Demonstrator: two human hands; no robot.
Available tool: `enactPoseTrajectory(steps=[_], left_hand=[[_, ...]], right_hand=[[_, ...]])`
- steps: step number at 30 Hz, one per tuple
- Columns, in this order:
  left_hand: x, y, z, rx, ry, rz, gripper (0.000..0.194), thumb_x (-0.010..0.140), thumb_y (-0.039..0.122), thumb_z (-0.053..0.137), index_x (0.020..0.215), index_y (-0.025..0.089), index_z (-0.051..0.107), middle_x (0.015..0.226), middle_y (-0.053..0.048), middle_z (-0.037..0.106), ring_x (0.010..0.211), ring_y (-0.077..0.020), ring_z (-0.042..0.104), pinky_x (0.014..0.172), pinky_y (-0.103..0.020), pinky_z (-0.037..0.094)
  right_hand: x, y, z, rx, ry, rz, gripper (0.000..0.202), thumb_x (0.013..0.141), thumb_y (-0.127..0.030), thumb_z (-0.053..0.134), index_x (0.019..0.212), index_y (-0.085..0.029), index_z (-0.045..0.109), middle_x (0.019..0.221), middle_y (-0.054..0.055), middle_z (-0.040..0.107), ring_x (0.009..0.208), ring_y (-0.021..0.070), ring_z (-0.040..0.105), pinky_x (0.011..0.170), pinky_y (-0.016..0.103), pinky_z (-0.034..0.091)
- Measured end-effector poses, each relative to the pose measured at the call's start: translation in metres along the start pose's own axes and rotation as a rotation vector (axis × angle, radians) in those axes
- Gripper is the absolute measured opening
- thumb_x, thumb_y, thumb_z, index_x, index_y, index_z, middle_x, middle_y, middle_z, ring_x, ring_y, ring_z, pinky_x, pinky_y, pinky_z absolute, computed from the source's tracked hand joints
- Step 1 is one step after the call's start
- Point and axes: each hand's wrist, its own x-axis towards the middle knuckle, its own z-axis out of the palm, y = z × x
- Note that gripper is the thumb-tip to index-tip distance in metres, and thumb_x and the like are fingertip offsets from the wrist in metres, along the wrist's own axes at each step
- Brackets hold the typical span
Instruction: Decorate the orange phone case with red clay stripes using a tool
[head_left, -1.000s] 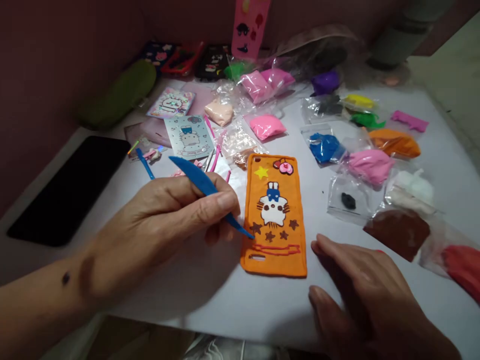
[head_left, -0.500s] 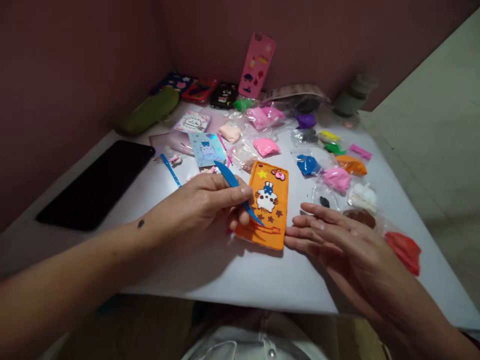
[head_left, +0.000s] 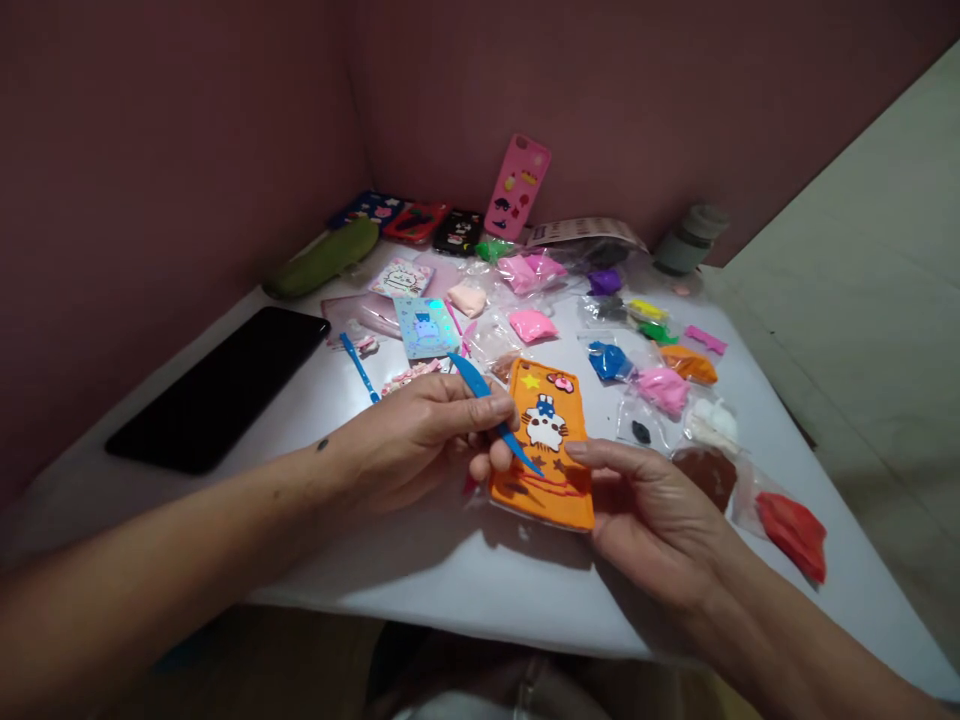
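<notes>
My left hand (head_left: 442, 430) pinches a blue plastic clay knife (head_left: 476, 378) between thumb and fingers, its curved tip over the lower part of an orange phone case (head_left: 562, 408). The case bears a white cat figure, a yellow star, a pink-and-red piece at the top, brown stars and thin red lines near the bottom. My right hand (head_left: 652, 510) grips the case's right edge, thumb on its face and the other fingers behind it. The case is tilted above the white table (head_left: 360, 560).
Bagged clay in many colours spreads to the right, with a red pack (head_left: 793, 530) nearest. At left lie a black tablet (head_left: 225, 385), a green pouch (head_left: 326, 260) and a blue tool (head_left: 360, 367). Behind, a pink phone case (head_left: 517, 187) leans on the wall beside several other cases.
My right hand has closed from open fingers onto the right edge of the orange case. The left hand still holds the blue knife. The whole view has shifted slightly.
</notes>
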Motion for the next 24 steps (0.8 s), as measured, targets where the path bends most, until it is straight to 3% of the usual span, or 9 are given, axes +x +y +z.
enactPoseTrajectory(steps=[5,10,14,19,24], left_hand=[[-0.002,0.0,0.002,0.058,-0.034,-0.018,0.037,0.075,0.046,0.083,0.067,0.011,0.071,0.057,-0.003,0.068,0.047,-0.0052,0.055,0.049,-0.012,0.044],[-0.006,0.002,0.0,0.19,-0.046,-0.063,0.042,0.08,0.05,0.078,0.065,0.012,0.072,0.057,-0.002,0.067,0.052,-0.0055,0.057,0.053,-0.01,0.045],[-0.007,0.003,-0.003,0.296,-0.053,-0.078,0.04,0.085,0.05,0.074,0.072,0.013,0.075,0.064,-0.004,0.071,0.052,-0.0056,0.057,0.052,-0.011,0.045],[-0.006,0.008,-0.004,0.409,-0.084,-0.05,0.043,0.089,0.047,0.069,0.066,0.012,0.075,0.059,-0.005,0.068,0.052,-0.0069,0.056,0.052,-0.012,0.045],[-0.016,0.019,0.0,0.4,0.055,0.134,0.02,0.083,0.032,0.073,0.071,0.016,0.07,0.061,0.001,0.065,0.055,-0.0073,0.057,0.053,-0.011,0.047]], right_hand=[[0.008,-0.005,0.003,0.008,-0.047,0.097,0.027,0.072,-0.005,0.057,0.093,-0.01,0.074,0.088,0.012,0.079,0.078,0.0269,0.077,0.091,0.048,0.06],[0.012,-0.013,0.002,0.007,-0.075,0.145,0.029,0.072,-0.004,0.056,0.095,-0.011,0.073,0.092,0.01,0.079,0.082,0.0228,0.077,0.091,0.039,0.059],[0.016,-0.017,-0.001,-0.015,-0.126,0.172,0.023,0.075,-0.011,0.057,0.092,-0.008,0.072,0.09,0.014,0.078,0.082,0.0247,0.077,0.089,0.04,0.06],[0.021,-0.015,-0.006,-0.035,-0.197,0.089,0.028,0.071,-0.01,0.068,0.099,-0.011,0.071,0.094,0.01,0.079,0.085,0.0238,0.076,0.089,0.04,0.06],[0.028,-0.014,-0.011,-0.024,-0.249,-0.022,0.035,0.074,-0.011,0.077,0.108,-0.013,0.07,0.102,0.01,0.079,0.091,0.0243,0.076,0.093,0.04,0.059]])
